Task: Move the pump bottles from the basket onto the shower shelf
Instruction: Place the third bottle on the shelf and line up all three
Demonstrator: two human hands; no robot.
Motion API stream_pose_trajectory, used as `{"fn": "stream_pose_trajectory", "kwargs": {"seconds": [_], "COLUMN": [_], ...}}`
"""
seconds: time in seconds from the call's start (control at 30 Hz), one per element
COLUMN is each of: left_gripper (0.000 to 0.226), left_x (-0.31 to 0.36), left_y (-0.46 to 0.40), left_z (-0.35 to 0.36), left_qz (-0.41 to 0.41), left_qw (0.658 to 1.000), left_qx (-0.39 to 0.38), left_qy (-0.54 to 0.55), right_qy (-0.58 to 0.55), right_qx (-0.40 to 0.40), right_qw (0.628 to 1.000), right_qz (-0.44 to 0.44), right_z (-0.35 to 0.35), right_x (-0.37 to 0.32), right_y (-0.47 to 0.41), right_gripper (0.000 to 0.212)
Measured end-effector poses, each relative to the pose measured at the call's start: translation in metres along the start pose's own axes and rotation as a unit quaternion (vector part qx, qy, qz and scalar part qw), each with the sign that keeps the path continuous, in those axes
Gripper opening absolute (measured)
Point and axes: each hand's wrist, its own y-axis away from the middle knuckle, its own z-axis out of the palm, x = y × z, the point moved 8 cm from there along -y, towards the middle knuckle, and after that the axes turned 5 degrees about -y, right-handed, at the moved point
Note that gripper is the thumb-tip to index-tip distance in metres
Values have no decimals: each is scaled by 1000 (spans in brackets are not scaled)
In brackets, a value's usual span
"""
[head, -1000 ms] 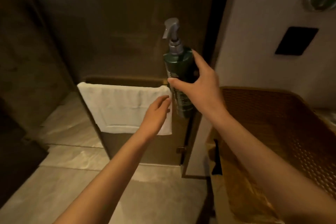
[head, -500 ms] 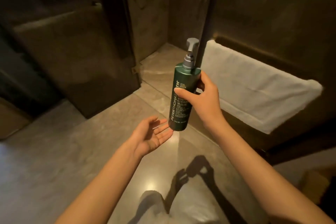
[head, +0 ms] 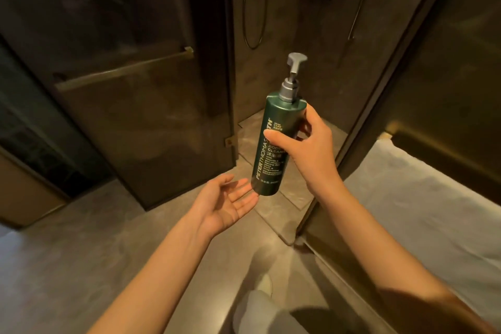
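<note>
A dark green pump bottle (head: 273,144) is gripped by the right hand (head: 309,149) around its upper half, with the thumb laid across the printed front and the fingers curled round the back, so that the hand is closed firmly on it. The bottle is held nearly upright, its top leaning slightly to the right, and its grey pump head (head: 294,73) is seen above the hand. White lettering is printed down the bottle's side.

The left hand (head: 225,206) is held palm up and spread open, with the fingers apart and slightly bent; nothing is held in it. Its fingertips are placed just below and to the left of the bottle's base; whether they touch the base cannot be told.

The bottle is held in the air over the grey stone floor (head: 67,266), in front of the shower opening. A glass shower door (head: 141,106) with a brass bar handle (head: 124,68) is seen to the left, and a shower hose (head: 253,13) hangs on the back wall. A white towel (head: 423,214) is draped at the right edge of the view. Neither the basket nor a shelf is clearly made out.
</note>
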Motion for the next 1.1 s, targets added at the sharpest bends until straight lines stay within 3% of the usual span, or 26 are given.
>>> {"fn": "stream_pose_trajectory", "kwargs": {"seconds": [0.27, 0.6, 0.77, 0.93, 1.1], "left_gripper": [30, 28, 41, 32, 27], "left_x": [136, 246, 331, 402, 429], "left_y": [-94, -243, -317, -372, -420], "left_z": [96, 130, 155, 193, 221], "left_qz": [21, -12, -1, -9, -56], "left_qw": [999, 998, 998, 996, 993], "left_qx": [-47, -44, -57, -66, -72], "left_qy": [-10, -33, -41, -59, -73], "right_qy": [5, 3, 4, 9, 19], "right_qx": [13, 28, 63, 113, 158], "right_qw": [999, 1000, 998, 993, 987], "right_qz": [-29, 13, -4, -12, 7], "right_z": [-14, 12, 25, 23, 6], "right_x": [-2, 77, 87, 94, 129], "right_y": [-180, -346, -449, -533, -588], "right_gripper": [61, 54, 47, 55, 59]}}
